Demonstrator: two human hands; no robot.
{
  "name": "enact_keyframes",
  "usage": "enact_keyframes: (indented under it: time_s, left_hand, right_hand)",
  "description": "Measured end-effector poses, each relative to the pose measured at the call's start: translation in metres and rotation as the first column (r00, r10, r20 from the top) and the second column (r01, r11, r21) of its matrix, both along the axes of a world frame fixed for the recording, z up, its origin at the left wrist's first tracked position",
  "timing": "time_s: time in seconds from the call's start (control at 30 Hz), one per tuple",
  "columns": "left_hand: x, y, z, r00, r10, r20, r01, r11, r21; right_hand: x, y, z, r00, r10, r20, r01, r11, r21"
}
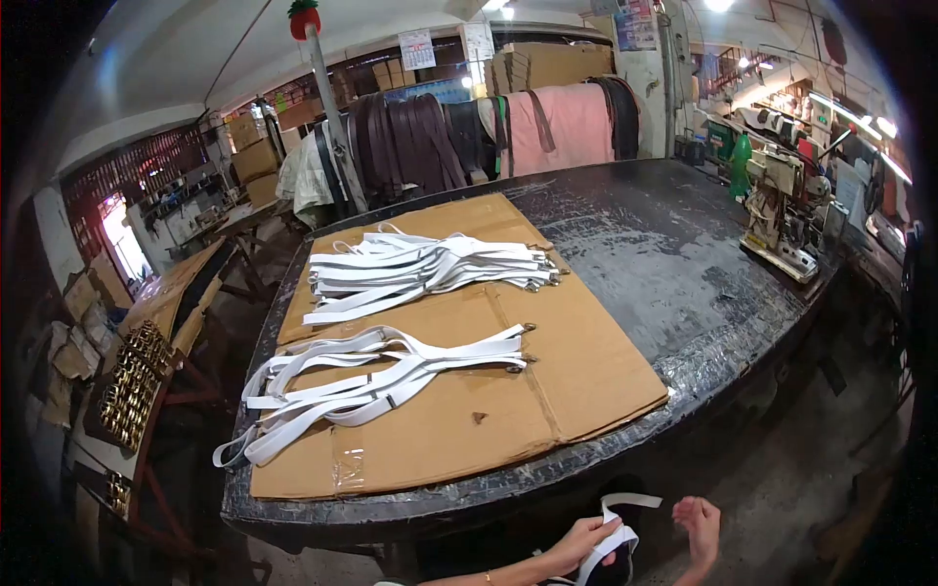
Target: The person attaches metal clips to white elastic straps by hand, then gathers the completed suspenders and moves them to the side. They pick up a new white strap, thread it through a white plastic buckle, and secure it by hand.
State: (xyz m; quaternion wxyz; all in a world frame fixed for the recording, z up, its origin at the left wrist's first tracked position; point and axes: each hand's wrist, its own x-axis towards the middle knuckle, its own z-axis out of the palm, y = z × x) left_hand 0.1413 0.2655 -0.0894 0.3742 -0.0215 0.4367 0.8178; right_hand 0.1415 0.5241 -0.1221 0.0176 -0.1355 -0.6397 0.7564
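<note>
My left hand (584, 543) is closed around a white strap (625, 535), which loops below the table's front edge. One end of the strap sticks out to the right, toward my right hand (700, 527). That hand is raised with bent fingers slightly apart, and no strap shows in it. A few white suspenders (391, 376) with metal clips lie on the cardboard (469, 430). Behind them a thicker pile of white suspenders (420, 269) is stacked, its clips pointing right.
The cardboard covers the left of a dark table (655, 264). At the table's right stands a machine (782, 210) beside a green bottle (741, 166). Dark straps (405, 142) and pink material (562, 127) hang behind. Gold-coloured metal pieces (137, 381) fill a side bench at left.
</note>
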Motion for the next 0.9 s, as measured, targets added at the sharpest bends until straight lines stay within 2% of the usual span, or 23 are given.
enact_keyframes:
  time_s: [0.03,0.07,0.1,0.13,0.17,0.2,0.23,0.27,0.3,0.33,0.4,0.5,0.53,0.6,0.63,0.67,0.7,0.73,0.77,0.8,0.83,0.87,0.9]
  left_hand:
    - [0.0,0.0,-0.007,1.0,0.016,0.018,-0.016,0.999,0.031]
    - [0.002,0.002,-0.013,0.999,0.03,0.04,-0.033,0.997,0.064]
    - [0.004,0.004,-0.018,0.999,0.028,0.026,-0.029,0.998,0.055]
    - [0.005,0.003,-0.021,0.999,0.031,0.011,-0.031,0.999,0.042]
    - [0.008,0.002,-0.017,1.0,0.015,0.022,-0.016,0.999,0.049]
    - [0.013,0.0,-0.012,1.0,0.022,0.003,-0.022,0.998,0.066]
    - [0.015,-0.002,-0.019,0.993,0.012,-0.116,-0.01,1.0,0.013]
    - [0.015,-0.004,-0.025,0.972,-0.006,-0.233,-0.004,0.999,-0.043]
    - [0.017,-0.009,-0.009,0.975,0.009,-0.224,-0.021,0.998,-0.051]
    - [0.018,-0.011,-0.011,0.974,0.015,-0.225,-0.027,0.998,-0.052]
    - [0.022,-0.014,-0.016,0.952,0.126,-0.279,-0.158,0.983,-0.096]
    - [0.019,-0.023,-0.008,0.95,0.023,-0.312,-0.073,0.986,-0.15]
    - [0.02,-0.021,-0.011,0.95,0.021,-0.311,-0.072,0.986,-0.152]
    - [0.021,-0.015,-0.025,0.938,0.073,-0.338,-0.089,0.996,-0.032]
    - [0.019,-0.015,-0.029,0.938,0.131,-0.321,-0.126,0.991,0.035]
    - [0.016,-0.016,-0.033,0.935,0.131,-0.329,-0.128,0.991,0.032]
    - [0.014,-0.021,-0.036,0.978,0.165,-0.13,-0.138,0.971,0.198]
    - [0.013,-0.026,-0.033,0.984,0.158,0.077,-0.175,0.92,0.352]
    - [0.013,-0.03,-0.019,0.967,0.179,0.18,-0.23,0.916,0.327]
    - [0.018,-0.03,-0.005,0.968,0.175,0.179,-0.226,0.919,0.324]
    - [0.023,-0.03,0.035,0.925,0.168,0.342,-0.29,0.891,0.348]
    - [0.026,-0.029,0.055,0.856,0.15,0.495,-0.359,0.861,0.36]
    - [0.022,-0.03,0.017,0.962,-0.08,0.261,-0.114,0.753,0.648]
  right_hand:
    - [0.011,0.011,-0.012,0.964,0.265,-0.025,-0.265,0.964,-0.024]
    - [0.023,0.004,0.006,0.859,0.51,-0.051,-0.512,0.858,-0.04]
    - [0.036,-0.008,0.023,0.839,0.53,0.121,-0.53,0.847,-0.04]
    - [0.045,-0.044,0.068,0.792,0.539,0.287,-0.55,0.834,-0.047]
    - [0.043,-0.055,0.057,0.719,0.604,0.343,-0.616,0.783,-0.088]
    - [0.044,-0.067,0.044,0.677,0.651,0.344,-0.72,0.683,0.126]
    - [0.045,-0.078,-0.003,0.839,0.516,0.174,-0.505,0.857,-0.104]
    - [0.046,-0.088,-0.038,0.953,0.298,0.058,-0.258,0.895,-0.364]
    - [0.045,-0.114,-0.006,0.984,0.172,-0.041,-0.166,0.824,-0.542]
    - [0.042,-0.13,0.003,0.999,-0.02,-0.034,-0.007,0.756,-0.655]
    - [0.037,-0.131,-0.011,0.987,-0.147,0.063,0.146,0.661,-0.736]
    - [0.034,-0.142,-0.019,0.984,-0.164,0.064,0.156,0.648,-0.746]
    - [0.033,-0.142,-0.031,0.976,-0.139,0.166,0.215,0.564,-0.797]
    - [0.033,-0.158,-0.035,0.926,-0.22,0.306,0.377,0.584,-0.719]
    - [0.034,-0.168,-0.019,0.923,-0.238,0.303,0.385,0.584,-0.715]
    - [0.035,-0.174,-0.002,0.919,-0.254,0.301,0.394,0.583,-0.711]
    - [0.037,-0.148,-0.045,0.995,0.034,-0.093,-0.094,0.028,-0.995]
    - [0.036,-0.162,-0.005,0.95,-0.125,0.286,0.31,0.264,-0.913]
    - [0.037,-0.156,-0.017,0.962,-0.124,0.245,0.272,0.307,-0.912]
    - [0.039,-0.15,-0.03,0.971,-0.124,0.204,0.235,0.351,-0.906]
    - [0.037,-0.149,-0.023,0.97,-0.127,0.205,0.237,0.348,-0.907]
    - [0.031,-0.147,-0.011,0.982,-0.119,0.144,0.184,0.497,-0.848]
    - [0.028,-0.146,-0.005,0.992,-0.098,0.085,0.128,0.633,-0.763]
